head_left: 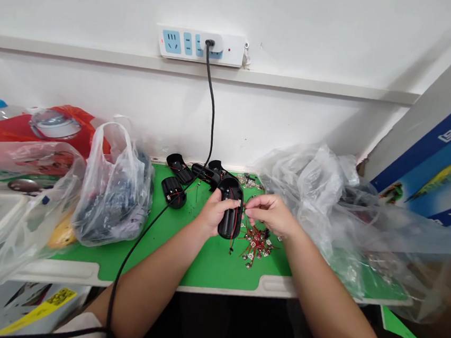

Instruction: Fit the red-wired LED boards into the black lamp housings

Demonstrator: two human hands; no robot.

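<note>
My left hand (214, 211) is wrapped round a black plastic housing (228, 223), held upright above the green table, its hollow side facing me. Red and black wires run over the housing, and one dangles below its lower end. Just right of it, my right hand (271, 214) pinches with thumb and forefinger; what lies between the fingertips is too small to make out, perhaps a wire end. Below that hand sits a heap of small metal parts with red wires (257, 245). Several similar black housings (173, 191) lie behind and left of my left hand.
A black cable (213, 99) drops from a white power strip (201, 45) and crosses the green table (207, 273) beside my left arm. Filled plastic bags (113, 200) stand at the left. Crumpled clear bags (319, 188) and a blue-white box (442, 158) are at the right.
</note>
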